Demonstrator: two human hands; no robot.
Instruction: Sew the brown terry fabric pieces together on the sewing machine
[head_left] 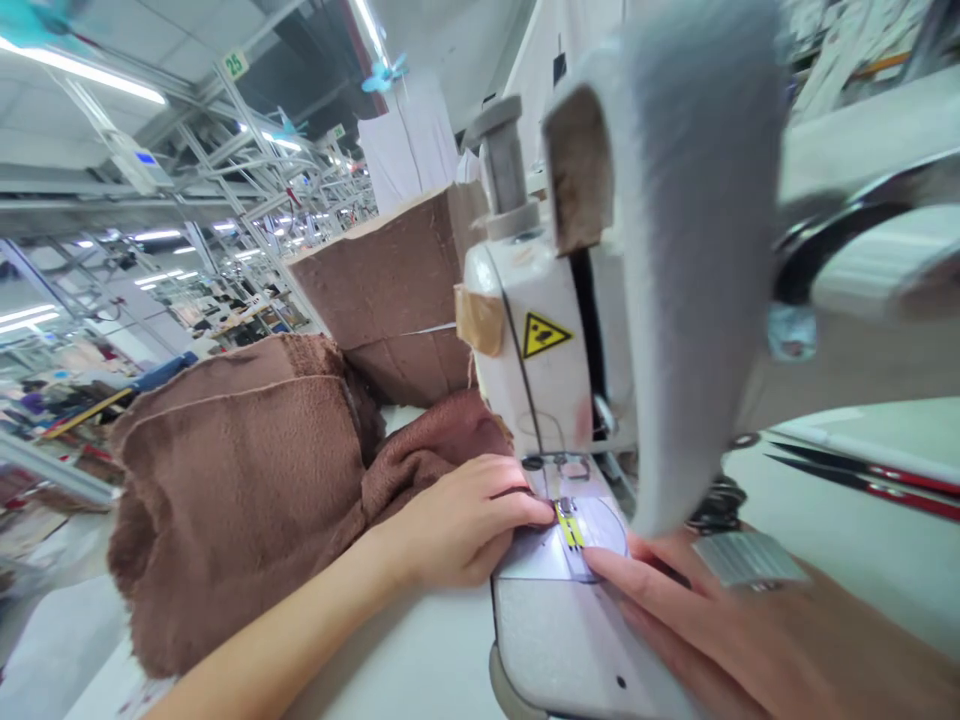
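Item: sewing station, seen from the head camera.

Left hand (461, 520): fingers loosely curled, tips pressed flat at the presser foot (568, 522) of the sewing machine (540, 370). It grips nothing; its heel rests against the brown fleece (240, 490).

Right hand (720, 620): laid nearly flat and open on the machine bed, fingertips (600, 562) just beside the foot on its near side. Holds nothing; partly hidden behind a grey strip (697, 260) draped from the machine head.

Work piece: the brown fleece lies heaped to the left of the needle, its nearest fold touching the left hand. Whether any edge sits under the foot cannot be told.

Handling note (judgement): keep fingertips beside the foot, never in front of the needle; hold the cloth flat with light, even pressure from both hands; let the heaped bulk feed without dragging.

Surface: pale table (420, 660), red-handled scissors (862, 480) well to the right, a brown cardboard box (390, 270) behind the fleece.

Room: large factory hall, overhead strip lights, metal racking, further workstations at far left, blurred.
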